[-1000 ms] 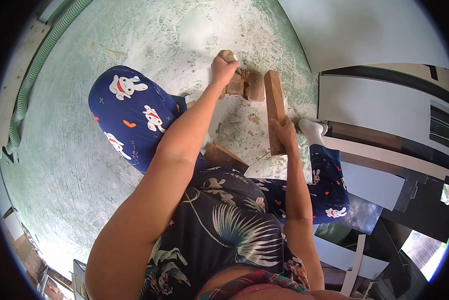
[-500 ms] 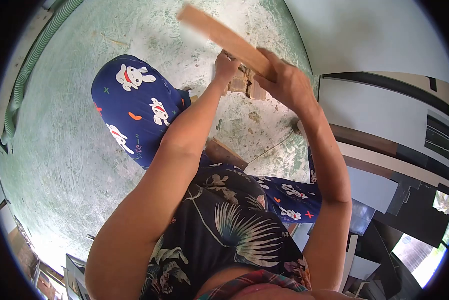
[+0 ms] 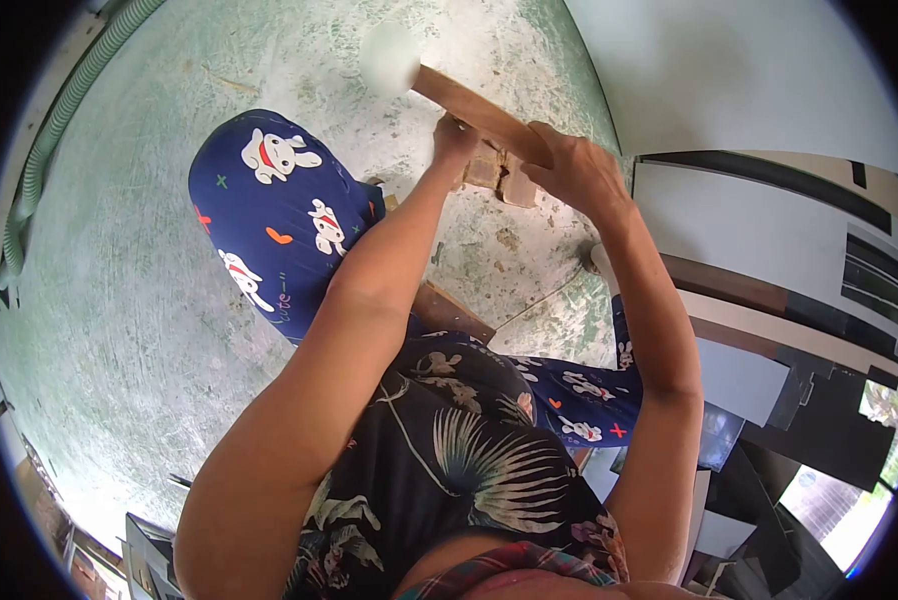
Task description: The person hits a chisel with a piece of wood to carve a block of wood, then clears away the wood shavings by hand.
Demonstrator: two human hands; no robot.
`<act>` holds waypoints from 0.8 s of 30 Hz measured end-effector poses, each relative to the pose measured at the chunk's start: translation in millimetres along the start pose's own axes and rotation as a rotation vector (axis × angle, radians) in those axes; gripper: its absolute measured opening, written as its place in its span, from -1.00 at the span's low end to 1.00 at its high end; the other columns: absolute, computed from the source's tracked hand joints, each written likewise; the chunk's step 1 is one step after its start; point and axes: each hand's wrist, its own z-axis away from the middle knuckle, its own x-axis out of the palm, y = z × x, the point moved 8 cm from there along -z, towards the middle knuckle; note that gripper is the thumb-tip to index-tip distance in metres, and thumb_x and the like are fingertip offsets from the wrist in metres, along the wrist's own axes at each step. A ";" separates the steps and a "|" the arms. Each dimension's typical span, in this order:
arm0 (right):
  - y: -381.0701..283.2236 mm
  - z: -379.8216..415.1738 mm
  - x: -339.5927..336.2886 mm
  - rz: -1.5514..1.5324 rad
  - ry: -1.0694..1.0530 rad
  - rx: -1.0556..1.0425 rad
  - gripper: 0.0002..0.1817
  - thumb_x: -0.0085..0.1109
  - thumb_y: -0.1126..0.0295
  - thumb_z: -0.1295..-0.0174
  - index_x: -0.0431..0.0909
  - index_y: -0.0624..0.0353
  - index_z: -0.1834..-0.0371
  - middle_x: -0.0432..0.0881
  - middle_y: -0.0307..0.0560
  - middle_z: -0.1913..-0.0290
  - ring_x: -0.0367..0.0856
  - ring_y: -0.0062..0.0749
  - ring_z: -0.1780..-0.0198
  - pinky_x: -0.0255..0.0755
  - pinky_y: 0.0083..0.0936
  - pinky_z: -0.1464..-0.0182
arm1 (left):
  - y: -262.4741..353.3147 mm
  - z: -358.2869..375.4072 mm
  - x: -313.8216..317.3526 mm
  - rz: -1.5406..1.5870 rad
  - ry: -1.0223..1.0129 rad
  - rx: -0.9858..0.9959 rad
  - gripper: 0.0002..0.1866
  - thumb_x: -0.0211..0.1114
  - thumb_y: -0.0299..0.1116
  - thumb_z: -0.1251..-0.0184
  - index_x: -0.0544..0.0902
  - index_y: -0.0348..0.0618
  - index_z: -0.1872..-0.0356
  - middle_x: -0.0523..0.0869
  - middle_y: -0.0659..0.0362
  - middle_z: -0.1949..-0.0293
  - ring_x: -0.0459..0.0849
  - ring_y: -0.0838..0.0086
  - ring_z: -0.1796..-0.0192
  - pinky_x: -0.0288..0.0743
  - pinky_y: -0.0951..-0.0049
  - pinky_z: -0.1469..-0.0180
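Observation:
In my right hand [image 3: 581, 172] is one end of a long flat wooden bar [image 3: 474, 108], which points up and to the left over my other hand. My left hand [image 3: 456, 143] is down by several small wooden blocks [image 3: 518, 186] on the floor. Its fingers look curled, but the bar partly covers them, and what they hold I cannot make out. The blocks are also partly behind the bar and my hands.
Worn green concrete floor [image 3: 159, 270] spreads to the left, with a ribbed green hose [image 3: 59, 110] along the edge. A wooden strip [image 3: 459, 308] lies close to my body. Pale panels [image 3: 749, 215] are stacked at the right.
My right hand has brought the wooden bar down, its far end now lower and nearer my left hand. The left hand has stayed by the blocks.

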 end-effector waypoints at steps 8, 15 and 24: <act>43.3 37.6 -22.9 -0.345 0.189 0.231 -0.36 0.29 0.13 -0.10 0.43 0.10 -0.26 0.67 0.23 0.11 0.66 0.01 0.05 0.50 -0.22 -0.01 | -11.3 -6.3 13.3 0.334 -0.190 -0.145 -0.68 0.47 -0.47 0.05 0.63 -0.21 0.21 0.69 0.21 0.39 0.60 0.57 0.44 0.49 0.53 0.37; 59.8 63.7 -23.1 -0.314 0.218 0.292 -0.31 0.33 0.10 -0.08 0.40 0.09 -0.30 0.67 0.21 0.10 0.67 -0.04 0.04 0.51 -0.26 -0.03 | 11.1 -1.2 15.3 0.186 -0.214 -0.069 -0.68 0.43 -0.46 0.02 0.63 -0.20 0.16 0.70 0.22 0.36 0.62 0.55 0.29 0.51 0.49 0.18; 9.2 32.7 -16.9 -0.228 0.113 0.043 -0.41 0.30 0.12 -0.09 0.46 -0.02 -0.22 0.69 0.16 0.24 0.69 -0.03 0.15 0.55 -0.21 0.09 | 21.6 -0.5 8.9 0.169 -0.219 0.046 -0.65 0.39 -0.38 -0.02 0.62 -0.29 0.14 0.72 0.08 0.27 0.68 0.45 0.22 0.55 0.39 0.18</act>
